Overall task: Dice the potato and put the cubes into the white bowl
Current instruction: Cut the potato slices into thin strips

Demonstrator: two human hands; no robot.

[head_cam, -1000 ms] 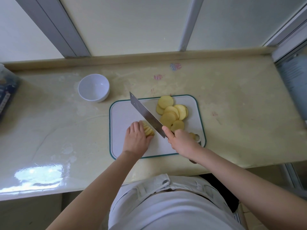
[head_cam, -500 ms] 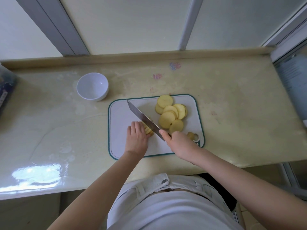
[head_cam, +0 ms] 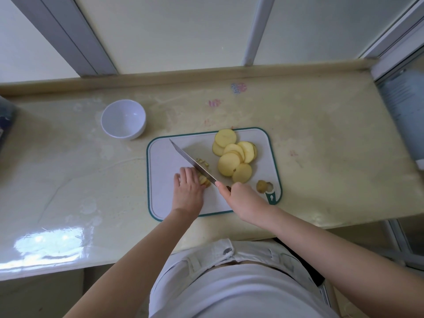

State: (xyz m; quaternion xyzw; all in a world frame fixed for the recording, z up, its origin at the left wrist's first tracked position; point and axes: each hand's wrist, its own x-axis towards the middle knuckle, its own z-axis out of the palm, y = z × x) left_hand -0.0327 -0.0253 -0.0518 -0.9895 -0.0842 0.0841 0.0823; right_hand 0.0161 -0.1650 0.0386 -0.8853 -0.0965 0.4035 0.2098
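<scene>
A white cutting board [head_cam: 165, 157] with a green rim lies on the counter. My left hand [head_cam: 187, 191] holds down a small stack of potato strips [head_cam: 205, 180] near the board's middle. My right hand [head_cam: 243, 200] grips the handle of a knife [head_cam: 190, 159], whose blade lies across the strips with its tip pointing to the far left. A few cut potato bits [head_cam: 203, 161] show just beyond the blade. Several round potato slices [head_cam: 234, 154] are piled at the board's far right. The white bowl [head_cam: 123, 119] stands empty to the board's far left.
A potato end piece [head_cam: 262, 186] lies by the board's hanging hole at its near right corner. The beige counter [head_cam: 321, 145] runs to a raised back ledge under a window. A dark container [head_cam: 4, 115] sits at the left edge.
The knife blade has come down from a raised tilt onto the potato strips, and cut bits now lie beyond it. My left hand stays on the strips.
</scene>
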